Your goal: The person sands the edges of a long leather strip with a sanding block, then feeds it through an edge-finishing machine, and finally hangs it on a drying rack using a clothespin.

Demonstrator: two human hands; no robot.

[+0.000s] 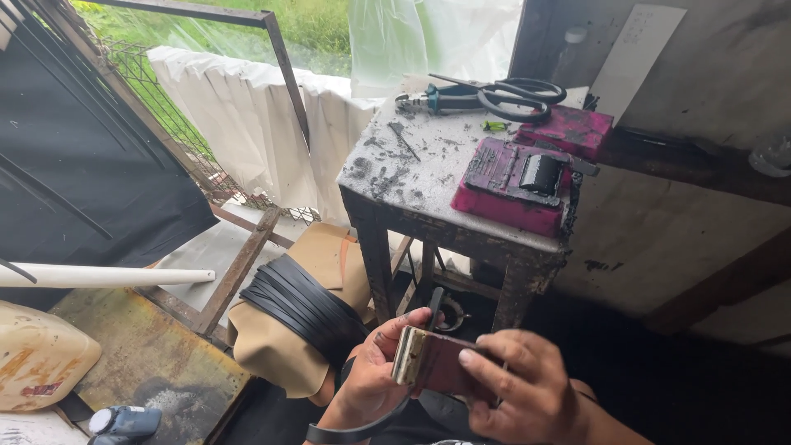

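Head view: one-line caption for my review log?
Both hands, left and right, hold a small maroon block below a stained stool bearing scissors.

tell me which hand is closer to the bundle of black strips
Left. The left hand sits just right of the black strips, almost touching them; the right hand is farther right, past the maroon block both hold.

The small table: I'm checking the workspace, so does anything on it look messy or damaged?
Yes. The small table top is smeared with black flecks and stains, and the two magenta blocks on its right side are blackened with grime. Scissors lie at the back edge.
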